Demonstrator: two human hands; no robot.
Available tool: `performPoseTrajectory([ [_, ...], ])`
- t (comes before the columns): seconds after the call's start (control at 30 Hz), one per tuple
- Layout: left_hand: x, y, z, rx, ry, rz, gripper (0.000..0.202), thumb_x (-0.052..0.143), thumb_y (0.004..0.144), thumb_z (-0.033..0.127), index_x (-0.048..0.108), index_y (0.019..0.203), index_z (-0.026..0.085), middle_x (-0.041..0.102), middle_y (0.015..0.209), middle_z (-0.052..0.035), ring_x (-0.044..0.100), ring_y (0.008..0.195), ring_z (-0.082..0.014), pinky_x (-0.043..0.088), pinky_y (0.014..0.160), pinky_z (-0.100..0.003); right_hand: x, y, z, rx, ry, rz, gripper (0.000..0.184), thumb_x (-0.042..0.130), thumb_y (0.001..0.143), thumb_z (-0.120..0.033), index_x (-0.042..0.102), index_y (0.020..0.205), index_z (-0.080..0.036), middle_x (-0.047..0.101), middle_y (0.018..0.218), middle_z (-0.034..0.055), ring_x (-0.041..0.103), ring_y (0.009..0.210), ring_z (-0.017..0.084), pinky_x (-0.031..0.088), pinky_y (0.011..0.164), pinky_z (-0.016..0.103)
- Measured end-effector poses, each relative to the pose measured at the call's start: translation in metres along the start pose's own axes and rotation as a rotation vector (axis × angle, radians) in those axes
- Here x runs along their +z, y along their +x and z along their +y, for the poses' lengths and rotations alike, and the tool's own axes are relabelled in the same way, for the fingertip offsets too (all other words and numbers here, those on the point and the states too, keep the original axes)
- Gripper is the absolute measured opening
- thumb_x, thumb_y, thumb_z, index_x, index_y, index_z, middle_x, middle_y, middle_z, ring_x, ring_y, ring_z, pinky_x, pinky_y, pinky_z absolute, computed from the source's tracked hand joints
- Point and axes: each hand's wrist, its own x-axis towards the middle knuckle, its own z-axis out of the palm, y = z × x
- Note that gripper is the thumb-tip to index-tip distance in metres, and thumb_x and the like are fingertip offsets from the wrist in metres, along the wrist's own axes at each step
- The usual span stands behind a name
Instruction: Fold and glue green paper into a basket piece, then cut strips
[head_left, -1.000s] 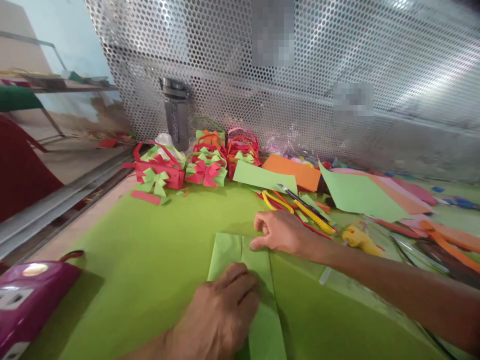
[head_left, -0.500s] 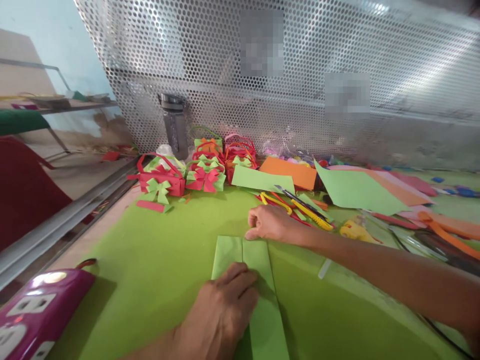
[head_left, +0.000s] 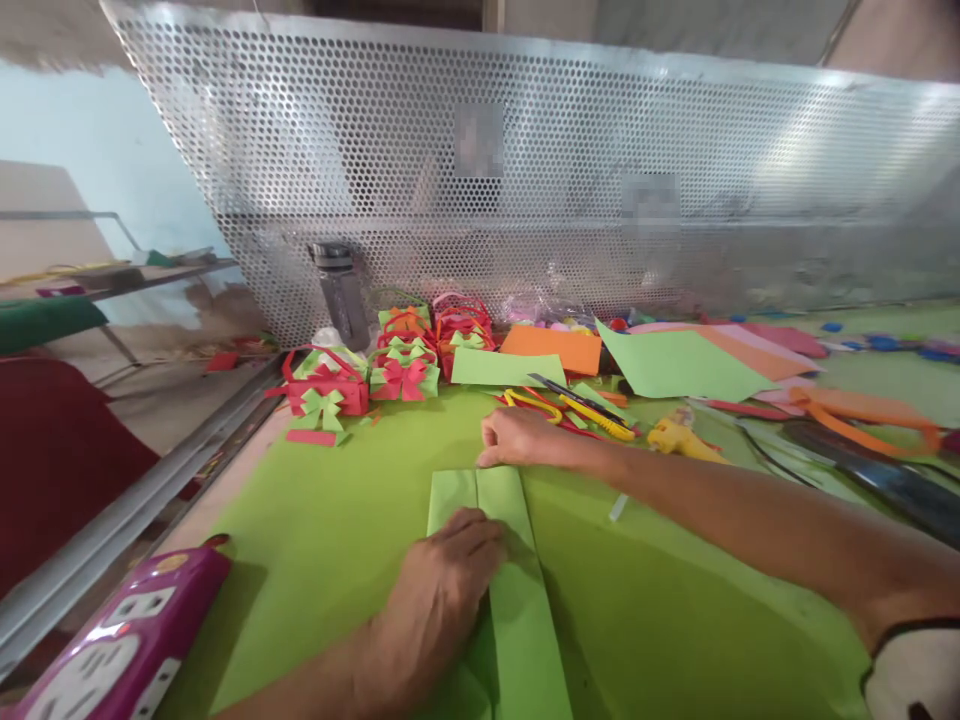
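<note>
A long strip of light green folded paper (head_left: 517, 600) lies on the green table cover (head_left: 315, 540), running away from me with a crease down its middle. My left hand (head_left: 442, 585) rests flat on the strip near its middle, fingers stretched forward. At the strip's far end my right hand (head_left: 517, 440) has its fingers curled, fingertips pressing on the paper's far edge.
Red and green paper baskets (head_left: 326, 385) with bows stand at the back by a perforated metal screen (head_left: 525, 180). Green sheets (head_left: 675, 362), an orange sheet (head_left: 551, 348), yellow cutters (head_left: 600, 415) and a yellow glue gun (head_left: 679, 438) lie right. A purple power strip (head_left: 120, 650) sits front left.
The view has tilted up and pulled back. My right hand has slid from the strip's right side to its far end; my left hand stays on the paper.
</note>
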Motion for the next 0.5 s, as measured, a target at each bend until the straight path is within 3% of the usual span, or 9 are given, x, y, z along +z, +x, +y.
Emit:
performPoseTrajectory([
  [0.17, 0.005, -0.002, -0.004, 0.016, 0.005, 0.053, 0.026, 0.039, 0.088, 0.005, 0.062, 0.078, 0.014, 0.069, 0.081, -0.0077, 0.063, 0.08, -0.0197, 0.055, 0.07, -0.029, 0.002, -0.02, -0.004, -0.006, 0.01, 0.041, 0.027, 0.058, 0.076, -0.047, 0.064, 0.079, -0.021, 0.067, 0.076, 0.0012, 0.059, 0.068, 0.015, 0.034, 0.054, 0.024],
  [0.33, 0.011, -0.003, -0.01, 0.051, 0.012, 0.079, 0.025, 0.041, 0.086, 0.004, 0.062, 0.077, 0.014, 0.068, 0.078, -0.0076, 0.063, 0.077, -0.0188, 0.054, 0.067, -0.027, 0.013, -0.032, -0.016, 0.036, -0.037, 0.149, 0.039, 0.059, 0.074, -0.055, 0.062, 0.088, -0.02, 0.067, 0.087, 0.0057, 0.059, 0.082, 0.022, 0.037, 0.07, 0.03],
  [0.5, 0.009, -0.002, -0.008, 0.037, 0.016, 0.07, 0.025, 0.042, 0.084, 0.005, 0.062, 0.073, 0.014, 0.068, 0.076, -0.007, 0.062, 0.074, -0.0176, 0.054, 0.065, -0.027, 0.011, -0.028, -0.016, 0.059, -0.021, 0.156, 0.027, 0.058, 0.078, -0.046, 0.062, 0.083, -0.02, 0.067, 0.084, 0.0047, 0.06, 0.083, 0.021, 0.038, 0.074, 0.031],
])
